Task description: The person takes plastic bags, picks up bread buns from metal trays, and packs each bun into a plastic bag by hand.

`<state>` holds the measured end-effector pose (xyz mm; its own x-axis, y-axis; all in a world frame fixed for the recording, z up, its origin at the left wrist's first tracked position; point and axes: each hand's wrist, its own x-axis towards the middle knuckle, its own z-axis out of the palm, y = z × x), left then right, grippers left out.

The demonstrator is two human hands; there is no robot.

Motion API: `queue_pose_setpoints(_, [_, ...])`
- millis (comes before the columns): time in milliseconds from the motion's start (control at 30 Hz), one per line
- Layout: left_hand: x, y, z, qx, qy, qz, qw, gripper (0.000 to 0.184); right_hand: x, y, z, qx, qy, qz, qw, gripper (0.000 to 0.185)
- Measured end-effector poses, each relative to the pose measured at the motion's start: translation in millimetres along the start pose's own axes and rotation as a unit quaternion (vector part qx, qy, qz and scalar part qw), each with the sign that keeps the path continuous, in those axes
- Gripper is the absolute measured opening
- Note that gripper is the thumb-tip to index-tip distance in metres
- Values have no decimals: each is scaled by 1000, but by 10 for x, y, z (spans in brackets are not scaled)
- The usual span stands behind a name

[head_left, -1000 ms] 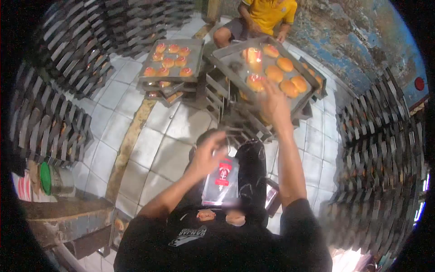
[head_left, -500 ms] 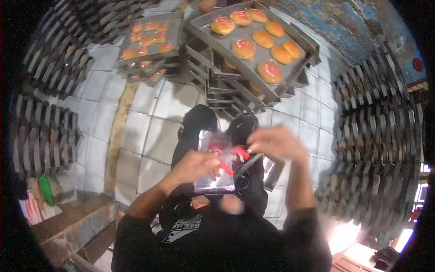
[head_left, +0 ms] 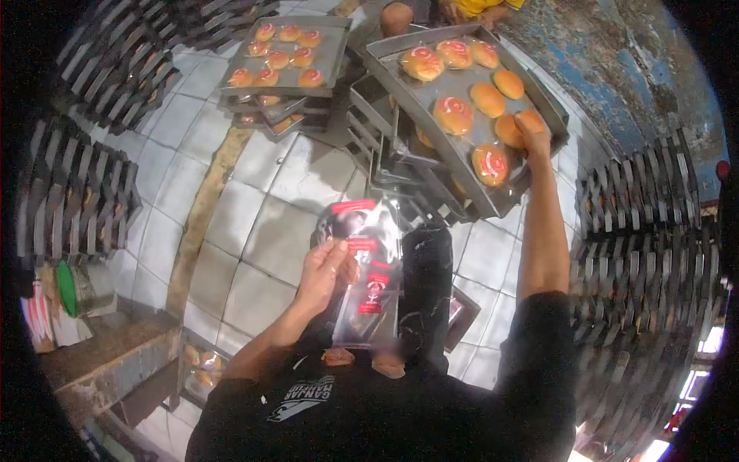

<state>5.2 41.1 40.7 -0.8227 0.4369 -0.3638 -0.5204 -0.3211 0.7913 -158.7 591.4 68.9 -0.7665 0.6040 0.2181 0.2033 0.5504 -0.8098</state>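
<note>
My left hand (head_left: 325, 271) pinches a clear plastic bag (head_left: 379, 225) with red print, raised above my lap. Under it, a flat stack of similar printed plastic bags (head_left: 368, 327) rests on my lap. My right arm stretches out to a metal tray (head_left: 462, 83), where my right hand (head_left: 538, 143) has its fingers closed round a plain golden bun (head_left: 528, 122) at the right side. Another plain bun (head_left: 507, 131) lies against it, partly hidden. Several wrapped buns (head_left: 453, 115) with red print share that tray, along with other unwrapped ones.
Beneath the tray stand more stacked trays (head_left: 396, 165). A second tray (head_left: 327, 58) of wrapped buns is at the upper left. Tall tray stacks (head_left: 639, 185) line both sides. A wooden bench (head_left: 115, 346) is at lower left. Another person's yellow sleeve (head_left: 496, 17) shows at the top.
My right hand has left the bags over my lap and reached forward to a bun in the tray. My left hand now holds a bag higher up. The view has shifted slightly.
</note>
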Motion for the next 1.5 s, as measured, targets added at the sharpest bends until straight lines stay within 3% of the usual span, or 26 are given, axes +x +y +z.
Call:
queue_pose_setpoints(67, [41, 7, 6, 24, 1, -2, 1000, 27, -146, -185, 14, 130, -75, 60, 987, 42])
queue_pose_setpoints(100, [56, 30, 22, 8, 5, 5, 1000, 26, -326, -312, 41, 137, -73, 18, 988, 38])
queue_pose_setpoints(200, [82, 157, 188, -37, 33, 10, 999, 25, -543, -456, 42, 26, -77, 3, 997, 32])
queue_pose_setpoints(267, [153, 62, 49, -78, 75, -5, 994, 30, -626, -544, -116, 12, -160, -21, 987, 36])
queue_pose_setpoints(300, [153, 172, 69, -110, 57, 6, 992, 30, -992, -966, -211, 158, -121, 4, 980, 43])
queue_pose_setpoints(333, [189, 300, 105, -144, 37, 21, 989, 29, -1338, -1318, -270, 299, -79, 26, 950, 50])
queue_pose_setpoints(400, [396, 336, 43, -188, 41, 7, 981, 29, -1839, -1557, -310, 517, -153, 106, 836, 53])
queue_pose_setpoints(467, [598, 303, 6, -230, 39, -8, 972, 29, -2404, -1958, -275, 560, -258, 139, 775, 57])
queue_pose_setpoints(600, [959, 160, -28, -253, 47, -24, 966, 36, -3521, -2227, 196, 288, -244, -6, 926, 51])
queue_pose_setpoints(633, [842, 283, 137, -237, 41, -32, 970, 37, -3679, -2193, 268, 182, -206, -182, 944, 52])
queue_pose_setpoints(667, [706, 417, 322, -221, 36, -41, 974, 38, -3757, -2124, 328, 69, -160, -349, 921, 54])
queue_pose_setpoints(700, [549, 558, 523, -233, 42, -40, 971, 36, -3751, -1987, 382, 8, -116, -417, 902, 53])
queue_pose_setpoints(733, [486, 568, 574, -237, 43, -40, 970, 36, -3750, -1891, 426, 7, -119, -418, 901, 53])
queue_pose_setpoints(800, [375, 594, 664, -242, -48, -84, 965, 36, -3713, -1866, 452, 12, -7, -383, 924, 51])
queue_pose_setpoints(833, [268, 581, 707, -223, -84, -75, 968, 37, -3751, -1849, 448, 11, -16, -388, 921, 51])
queue_pose_setpoints(933, [96, 421, 620, -231, -43, -87, 968, 44, -3858, -2114, 491, -92, -36, -397, 912, 50])
queue_pose_setpoints(1000, [270, 302, 291, -225, -17, -94, 970, 44, -4040, -2140, 644, -48, -134, -339, 930, 50])
queue_pose_setpoints(1067, [428, 233, -109, -299, -103, -91, 944, 44, -4243, -1996, 923, -11, -214, -319, 923, 49])
queue_pose_setpoints(1100, [276, 339, 122, -265, 17, -90, 960, 48, -4207, -1981, 978, -5, -213, -319, 923, 49])
queue_pose_setpoints(1133, [158, 285, 336, -261, 18, -88, 961, 48, -4112, -1949, 998, -46, -182, -348, 918, 50])
queue_pose_setpoints(1167, [6, 152, 534, -171, 52, -5, 984, 50, -4037, -1930, 985, -89, -153, -375, 910, 52])
queue_pose_setpoints(1267, [-61, 211, 466, -56, 51, 85, 994, 54, -3838, -2015, 909, -127, -157, -386, 900, 64])
queue_pose_setpoints(1333, [217, 400, 263, -302, -119, 49, 944, 52, -3792, -2095, 932, -122, -188, -357, 907, 62])
queue_pose_setpoints(1400, [278, 354, 408, -343, -101, 11, 934, 50, -3704, -2026, 1066, -164, -165, -409, 883, 63])
queue_pose_setpoints(1467, [251, 253, 718, -270, 70, 124, 952, 54, -3640, -2170, 964, -180, -179, -370, 893, 56])
queue_pose_setpoints(1500, [338, 220, 645, -293, 62, 110, 948, 65, -3603, -2295, 836, -116, -229, -367, 894, 50])
